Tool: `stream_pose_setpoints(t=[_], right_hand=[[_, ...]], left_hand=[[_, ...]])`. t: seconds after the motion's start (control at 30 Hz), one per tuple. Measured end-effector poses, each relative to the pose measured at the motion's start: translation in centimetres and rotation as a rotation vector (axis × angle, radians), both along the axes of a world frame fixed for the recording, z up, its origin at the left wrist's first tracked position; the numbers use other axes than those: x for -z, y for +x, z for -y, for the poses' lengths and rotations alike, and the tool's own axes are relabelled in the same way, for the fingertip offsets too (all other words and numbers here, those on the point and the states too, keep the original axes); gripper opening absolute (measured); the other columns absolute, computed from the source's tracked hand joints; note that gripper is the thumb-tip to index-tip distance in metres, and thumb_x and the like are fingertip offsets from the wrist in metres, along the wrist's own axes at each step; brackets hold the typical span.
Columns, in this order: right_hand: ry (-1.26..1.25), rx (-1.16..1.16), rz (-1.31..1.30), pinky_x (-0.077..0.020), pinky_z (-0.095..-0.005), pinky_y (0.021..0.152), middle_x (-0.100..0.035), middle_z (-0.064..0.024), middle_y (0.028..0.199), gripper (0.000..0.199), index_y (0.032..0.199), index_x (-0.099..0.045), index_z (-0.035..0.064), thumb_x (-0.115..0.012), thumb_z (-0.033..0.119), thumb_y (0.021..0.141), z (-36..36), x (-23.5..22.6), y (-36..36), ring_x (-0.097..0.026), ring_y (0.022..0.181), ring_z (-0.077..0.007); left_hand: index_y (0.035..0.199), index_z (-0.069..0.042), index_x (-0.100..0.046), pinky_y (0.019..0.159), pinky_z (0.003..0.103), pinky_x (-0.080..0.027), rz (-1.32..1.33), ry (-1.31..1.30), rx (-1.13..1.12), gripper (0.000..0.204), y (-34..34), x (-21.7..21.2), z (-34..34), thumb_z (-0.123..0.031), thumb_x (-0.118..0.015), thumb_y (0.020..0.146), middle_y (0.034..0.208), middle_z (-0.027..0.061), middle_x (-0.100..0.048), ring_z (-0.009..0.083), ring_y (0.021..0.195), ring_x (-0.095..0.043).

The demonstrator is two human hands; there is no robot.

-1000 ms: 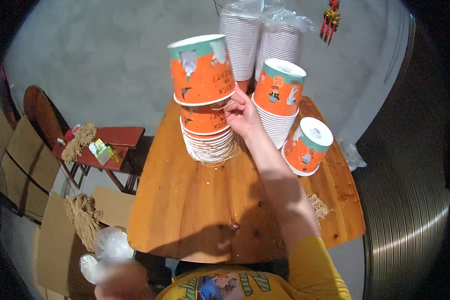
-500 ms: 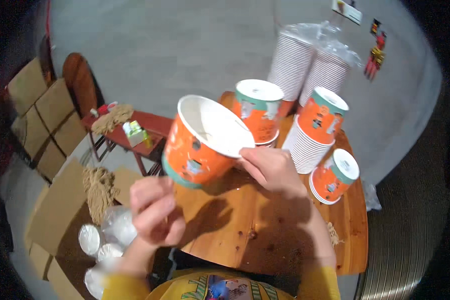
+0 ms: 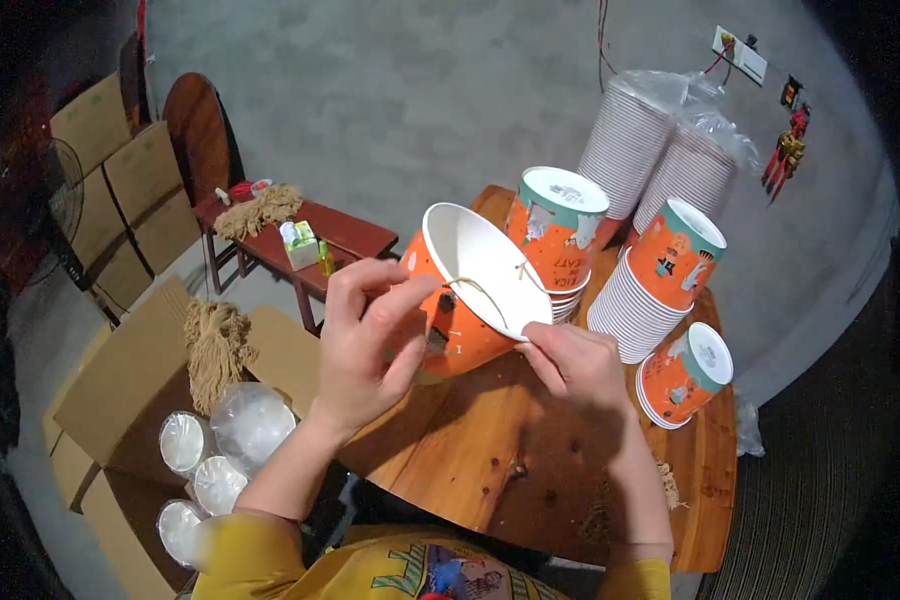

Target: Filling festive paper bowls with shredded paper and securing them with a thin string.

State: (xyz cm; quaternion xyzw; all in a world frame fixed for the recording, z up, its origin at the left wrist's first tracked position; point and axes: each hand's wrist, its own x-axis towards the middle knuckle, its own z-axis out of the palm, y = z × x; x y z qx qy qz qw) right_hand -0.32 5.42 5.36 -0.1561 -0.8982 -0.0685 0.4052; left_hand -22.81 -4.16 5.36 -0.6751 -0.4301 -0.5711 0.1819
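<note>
An orange paper bucket (image 3: 470,335) with a white inside is tilted in front of me, its mouth toward me. My right hand (image 3: 580,365) pinches the near right part of its rim. A thin tan string (image 3: 482,292) crosses the rim at the left and hangs into the bucket; another short knotted piece shows on the far inner wall. My left hand (image 3: 370,335) is at the left rim, fingers curled, with a fingertip at the string's outer end. Its thumb is apart from the index finger, lower down by the bucket's wall.
On the wooden table (image 3: 450,470) stand upside-down orange buckets (image 3: 560,225), a nested stack (image 3: 640,305), a shorter stack (image 3: 685,375) and tall plastic-wrapped stacks (image 3: 630,130). At left are an open carton (image 3: 120,400) with wrapped white stacks, a string bundle (image 3: 220,350) and a red bench (image 3: 345,235).
My left hand has risen from below the bucket to its left rim, at the string. The bucket has shifted right and turned its mouth more toward me. My right hand keeps its pinch.
</note>
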Motion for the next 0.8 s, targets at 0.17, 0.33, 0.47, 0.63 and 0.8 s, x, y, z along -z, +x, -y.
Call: stream_pose_setpoints(t=[0.17, 0.33, 0.47, 0.63, 0.8], right_hand=[[-0.02, -0.015, 0.007, -0.0515, -0.031, 0.054, -0.065, -0.0047, 0.073, 0.017, 0.091, -0.062, 0.0086, -0.07, 0.015, 0.077, 0.5, 0.0, 0.0, -0.064, 0.063, -0.0197], [-0.029, -0.022, 0.006, -0.0515, -0.0308, 0.054, -0.065, -0.0053, 0.073, 0.016, 0.089, -0.062, 0.0087, -0.071, 0.016, 0.077, 1.4, 0.0, 0.2, -0.065, 0.064, -0.0201], [-0.062, 0.009, 0.008, -0.0516, -0.0324, 0.055, -0.064, -0.0055, 0.073, 0.016, 0.088, -0.062, 0.0087, -0.07, 0.017, 0.077, 1.4, 0.5, 0.6, -0.064, 0.064, -0.0209], [-0.198, -0.045, 0.125, -0.0492, -0.0357, 0.059, -0.06, -0.0087, 0.073, 0.011, 0.086, -0.063, 0.0058, -0.068, 0.012, 0.078, 0.9, 1.3, 2.0, -0.061, 0.067, -0.0266], [-0.28, -0.138, 0.23, -0.0465, -0.0376, 0.06, -0.055, -0.0068, 0.071, 0.011, 0.087, -0.064, 0.0095, -0.068, 0.016, 0.079, -0.2, 2.1, 3.0, -0.055, 0.065, -0.0278]], left_hand=[[0.104, -0.01, -0.059, 0.101, 0.047, -0.03, -0.341, -0.056, -0.077, 0.039, -0.7, -2.4, -0.8, -0.006, -0.062, 0.066, 0.11, 0.0084, -0.055, 0.0291, 0.115, -0.049], [0.093, -0.009, -0.056, 0.105, 0.046, -0.023, -0.339, -0.282, 0.304, 0.015, -2.8, -2.6, -2.5, -0.01, -0.055, 0.078, 0.095, 0.0042, -0.057, 0.0225, 0.104, -0.053], [0.093, -0.007, -0.055, 0.104, 0.042, -0.024, -0.327, -0.462, 0.474, 0.008, -3.8, -2.0, -3.0, -0.009, -0.055, 0.086, 0.088, 0.0051, -0.053, 0.0219, 0.095, -0.051], [0.088, -0.005, -0.052, 0.09, 0.039, -0.032, -0.441, -0.55, 0.515, 0.008, -3.2, 0.1, -2.5, -0.013, -0.054, 0.09, 0.082, 0.0094, -0.045, 0.0273, 0.085, -0.047], [0.087, -0.004, -0.051, 0.087, 0.039, -0.033, -0.406, -0.661, 0.616, 0.011, -2.9, 1.6, -1.7, -0.015, -0.053, 0.091, 0.082, 0.0101, -0.045, 0.0282, 0.085, -0.046]])
